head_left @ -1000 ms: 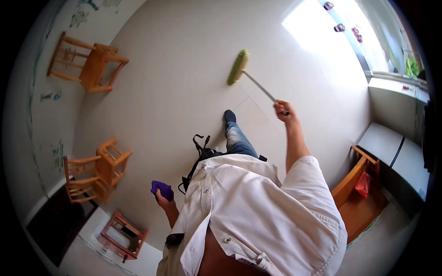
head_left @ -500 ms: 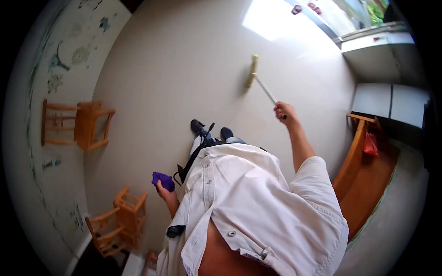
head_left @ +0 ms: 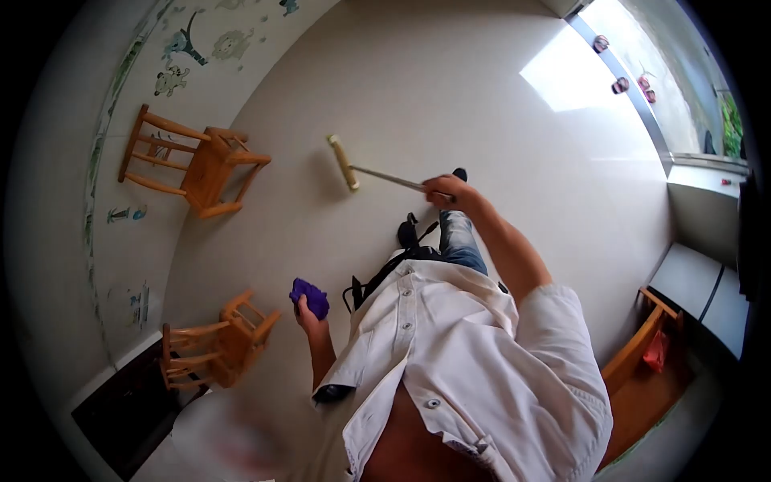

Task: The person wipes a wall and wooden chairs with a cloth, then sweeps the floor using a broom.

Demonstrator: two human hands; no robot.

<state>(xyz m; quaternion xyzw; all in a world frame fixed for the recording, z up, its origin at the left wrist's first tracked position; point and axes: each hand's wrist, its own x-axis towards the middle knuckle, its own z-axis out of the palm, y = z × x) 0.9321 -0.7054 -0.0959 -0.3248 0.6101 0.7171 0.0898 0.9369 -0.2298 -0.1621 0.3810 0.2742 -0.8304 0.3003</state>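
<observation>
L hand point(head_left: 306, 316) grips purple cloth point(head_left: 312, 296), R hand point(head_left: 446, 189) yellow-headed tool point(head_left: 343, 163).

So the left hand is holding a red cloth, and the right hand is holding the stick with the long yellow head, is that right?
Not quite: the cloth in the left hand is purple, not red, as the head view shows. The right hand does hold the stick with the long yellow head.

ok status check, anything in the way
Right hand gripping yellow-headed, grey-handled mop. Left hand holding crumpled purple cloth. Brown wooden chairs left, clear of mop.
</observation>
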